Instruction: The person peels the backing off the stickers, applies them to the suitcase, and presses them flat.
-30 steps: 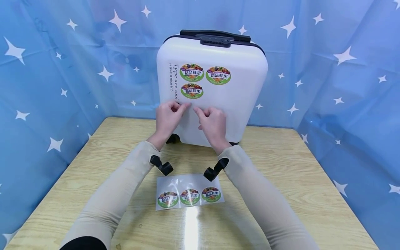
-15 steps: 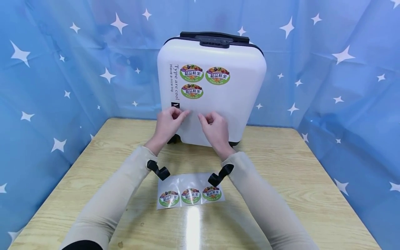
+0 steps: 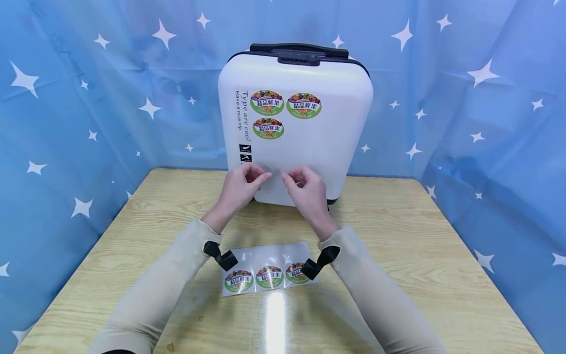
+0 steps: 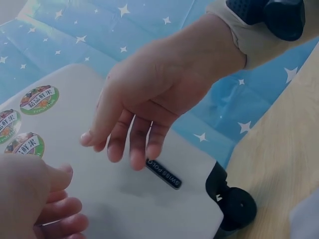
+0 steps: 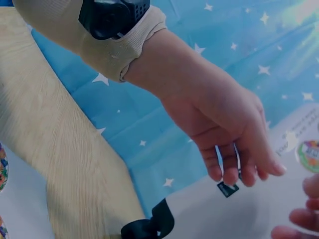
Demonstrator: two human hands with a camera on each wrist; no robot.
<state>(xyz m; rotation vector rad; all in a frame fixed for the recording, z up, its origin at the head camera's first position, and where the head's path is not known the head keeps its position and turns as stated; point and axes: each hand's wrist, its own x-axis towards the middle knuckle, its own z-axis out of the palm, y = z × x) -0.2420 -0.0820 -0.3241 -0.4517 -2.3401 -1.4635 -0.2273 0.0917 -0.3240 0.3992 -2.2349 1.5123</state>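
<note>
Head view: the left hand [image 3: 240, 188] is hovering before the white suitcase [image 3: 325, 147], half-curled, gripping nothing; the sticker sheet [image 3: 268, 256] is lying nearer, probably light and flexible, best lifted by its bare edge; the suitcase is standing behind, likely stiff, its top handle [image 3: 298, 47] offering good hold; the right hand [image 3: 309, 193] is hanging relaxed, empty. The wooden tabletop [image 3: 389, 246] is reflecting light; star-printed curtains [image 3: 451, 118] are surrounding it.

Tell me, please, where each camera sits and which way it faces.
Head: worn there, looking forward and down at the white hard-shell suitcase; left hand, right hand and beige sleeves show.
Left wrist: worn there, facing the right hand; part of the left shows.
Right wrist: worn there, facing the left hand; part of the right shows.
Both wrist views share the suitcase and blue starry curtain.
</note>
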